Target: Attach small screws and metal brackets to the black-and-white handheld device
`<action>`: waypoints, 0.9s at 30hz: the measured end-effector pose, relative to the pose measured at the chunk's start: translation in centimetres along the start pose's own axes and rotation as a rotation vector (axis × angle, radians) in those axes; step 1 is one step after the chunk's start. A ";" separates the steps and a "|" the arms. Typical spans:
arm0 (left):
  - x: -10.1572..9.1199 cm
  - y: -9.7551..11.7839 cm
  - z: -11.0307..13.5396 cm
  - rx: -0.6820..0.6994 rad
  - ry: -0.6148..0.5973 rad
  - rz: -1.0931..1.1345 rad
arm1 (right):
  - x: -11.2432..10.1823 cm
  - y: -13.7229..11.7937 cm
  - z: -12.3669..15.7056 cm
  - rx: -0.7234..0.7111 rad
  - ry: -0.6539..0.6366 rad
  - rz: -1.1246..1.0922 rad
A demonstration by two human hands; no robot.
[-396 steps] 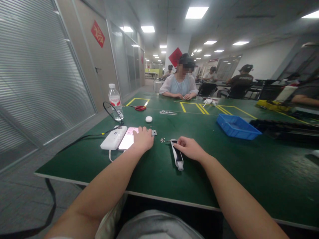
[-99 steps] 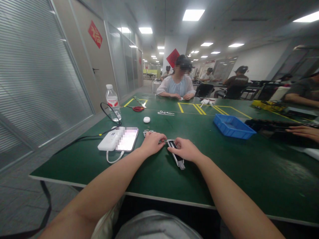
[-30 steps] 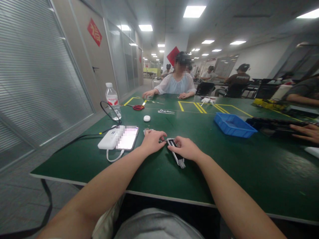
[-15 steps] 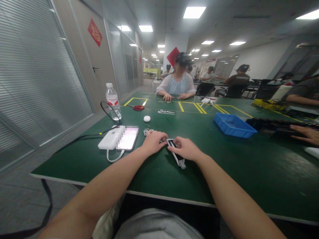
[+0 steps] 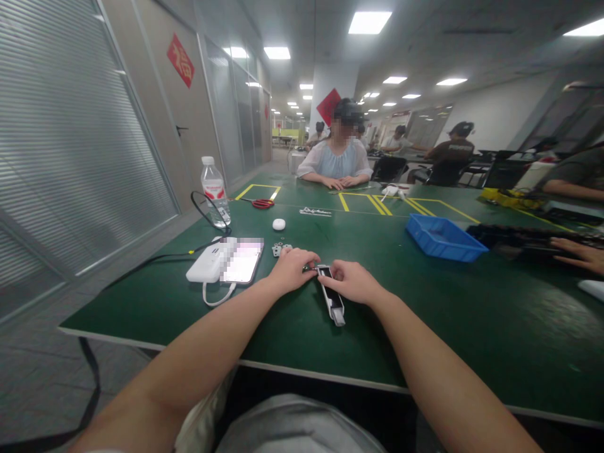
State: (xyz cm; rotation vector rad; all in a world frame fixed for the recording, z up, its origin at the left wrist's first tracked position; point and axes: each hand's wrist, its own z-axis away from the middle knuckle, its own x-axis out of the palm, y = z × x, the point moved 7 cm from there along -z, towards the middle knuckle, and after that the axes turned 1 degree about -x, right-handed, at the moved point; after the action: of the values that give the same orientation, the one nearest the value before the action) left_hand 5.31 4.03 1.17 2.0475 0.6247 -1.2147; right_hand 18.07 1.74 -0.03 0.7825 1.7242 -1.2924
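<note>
The right hand (image 5: 356, 281), half curled, grips the device (image 5: 333, 298); the left hand (image 5: 293, 270) bends beside its far end, any hold unclear.

Bare forearms (image 5: 214, 340) angled inward, left hand (image 5: 292, 271) with fingers (image 5: 307, 257) bent, right hand (image 5: 356, 280) just beside it, thumb (image 5: 331, 283) extended.

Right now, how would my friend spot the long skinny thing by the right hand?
Find the green table, then the person's right hand over its near side. That hand holds a long, narrow object. Unlike the wider, bright-screened phone farther left, it has a dark middle with a white rim.
</note>
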 end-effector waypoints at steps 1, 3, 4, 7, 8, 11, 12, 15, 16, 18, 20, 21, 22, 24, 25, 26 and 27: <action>0.0 0.0 0.0 -0.002 -0.003 0.001 | 0.0 0.0 0.0 0.004 -0.003 -0.005; -0.1 0.0 0.0 -0.008 -0.015 0.004 | 0.0 0.1 0.0 0.013 -0.006 -0.011; -0.2 0.0 0.0 -0.012 -0.024 0.004 | 0.0 0.2 -0.1 0.019 -0.006 -0.012; -0.5 -0.2 0.1 -0.013 -0.043 0.000 | 0.0 0.3 -0.1 0.034 -0.010 -0.011; -0.7 -0.3 0.2 -0.009 -0.046 -0.003 | 0.0 0.3 -0.1 0.039 -0.012 -0.010; -1.3 -0.7 0.2 -0.017 -0.044 -0.007 | 0.0 0.4 -0.1 0.048 -0.020 -0.007; -1.5 -1.0 0.2 -0.032 -0.038 -0.003 | 0.0 0.4 -0.1 0.051 -0.021 -0.007; -2.1 -2.0 0.1 -0.097 -0.003 -0.005 | -0.1 0.5 -0.1 0.054 -0.026 -0.007; -2.2 -2.2 0.0 -0.107 0.002 -0.014 | -0.1 0.5 -0.1 0.055 -0.027 -0.006; -2.1 -2.4 0.0 -0.098 -0.009 -0.036 | 0.0 0.5 -0.2 0.053 -0.032 -0.002; -1.8 -2.4 0.0 -0.078 -0.033 -0.053 | 0.1 0.5 -0.2 0.047 -0.034 0.000; -1.6 -2.4 0.0 -0.072 -0.041 -0.057 | 0.1 0.4 -0.2 0.042 -0.036 0.000; -1.5 -2.4 0.0 -0.070 -0.045 -0.060 | 0.2 0.4 -0.2 0.037 -0.039 0.000; -1.4 -2.5 0.0 -0.071 -0.047 -0.063 | 0.3 0.3 -0.2 0.028 -0.044 0.000; -1.4 -2.5 0.0 -0.074 -0.046 -0.065 | 0.3 0.3 -0.2 0.023 -0.048 0.000; -1.5 -2.5 0.0 -0.077 -0.044 -0.067 | 0.3 0.2 -0.2 0.019 -0.051 0.000; -1.5 -2.6 0.0 -0.081 -0.043 -0.070 | 0.3 0.2 -0.2 0.017 -0.054 0.002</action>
State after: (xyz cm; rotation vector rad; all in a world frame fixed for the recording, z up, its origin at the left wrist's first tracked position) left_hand 2.81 5.61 1.74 1.9420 0.7189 -1.2493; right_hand 18.03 1.96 -0.37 0.7523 1.6710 -1.3173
